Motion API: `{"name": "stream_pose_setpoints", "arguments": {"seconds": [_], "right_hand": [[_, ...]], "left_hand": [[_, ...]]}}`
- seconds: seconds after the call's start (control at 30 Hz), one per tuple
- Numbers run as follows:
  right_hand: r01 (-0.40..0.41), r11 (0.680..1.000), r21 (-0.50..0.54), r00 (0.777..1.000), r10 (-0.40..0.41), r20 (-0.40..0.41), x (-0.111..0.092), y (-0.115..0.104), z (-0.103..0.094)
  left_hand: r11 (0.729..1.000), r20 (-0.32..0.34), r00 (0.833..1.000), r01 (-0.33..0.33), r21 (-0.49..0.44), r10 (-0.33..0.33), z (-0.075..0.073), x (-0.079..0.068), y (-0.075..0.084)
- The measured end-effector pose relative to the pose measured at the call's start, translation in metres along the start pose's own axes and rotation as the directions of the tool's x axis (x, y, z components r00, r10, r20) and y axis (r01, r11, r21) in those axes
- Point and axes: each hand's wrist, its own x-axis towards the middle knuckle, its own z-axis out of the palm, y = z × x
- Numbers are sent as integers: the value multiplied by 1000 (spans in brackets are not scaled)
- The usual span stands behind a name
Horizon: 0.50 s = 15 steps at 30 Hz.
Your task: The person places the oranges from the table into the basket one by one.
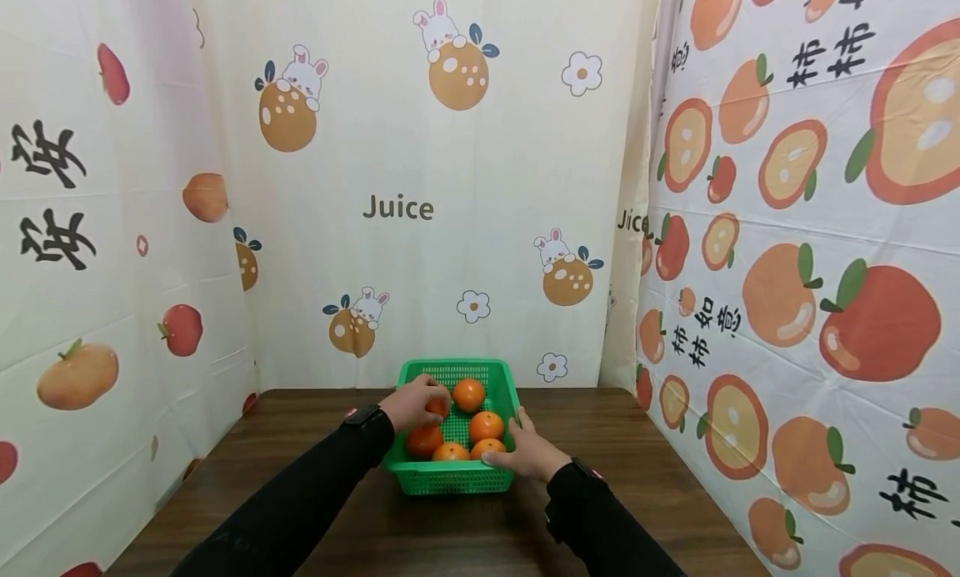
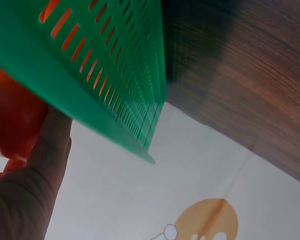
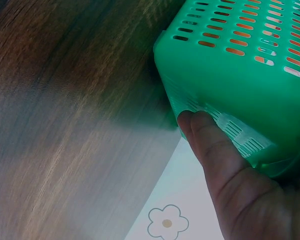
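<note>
A green plastic basket (image 1: pixel 452 479) with slotted walls stands on the table and holds several round oranges (image 1: pixel 486 426). My left hand (image 1: pixel 412 402) reaches over its left rim, fingers curled round an orange (image 1: pixel 438 403). In the left wrist view that held orange (image 2: pixel 12 117) is close beside the basket's rim, with the fingers along it. My right hand (image 1: pixel 534 452) holds the basket's right side near the front corner, thumb over the rim. The right wrist view shows its fingers (image 3: pixel 210 137) extended against the outer wall; the thumb is hidden there.
The dark wood-grain table (image 1: pixel 450 535) extends in front of the basket and to both sides. A cream printed curtain (image 1: pixel 420 268) hangs just behind the basket. Fruit-printed cloths hang along the left (image 1: pixel 135 293) and right (image 1: pixel 750 227) sides.
</note>
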Motion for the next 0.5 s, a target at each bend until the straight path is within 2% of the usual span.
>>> {"name": "stream_pose_setpoints", "arguments": {"seconds": [0.17, 0.3, 0.5], "right_hand": [[3, 1000, 2, 1000, -3, -4, 0, 3, 2], [2, 1000, 1, 1000, -2, -11, 2, 5, 2], [14, 1000, -8, 1000, -14, -9, 0, 3, 1]], "left_hand": [[998, 32, 997, -68, 16, 68, 4, 3, -3], [998, 48, 997, -65, 5, 65, 4, 6, -2], [997, 34, 998, -60, 43, 58, 4, 8, 6]]}}
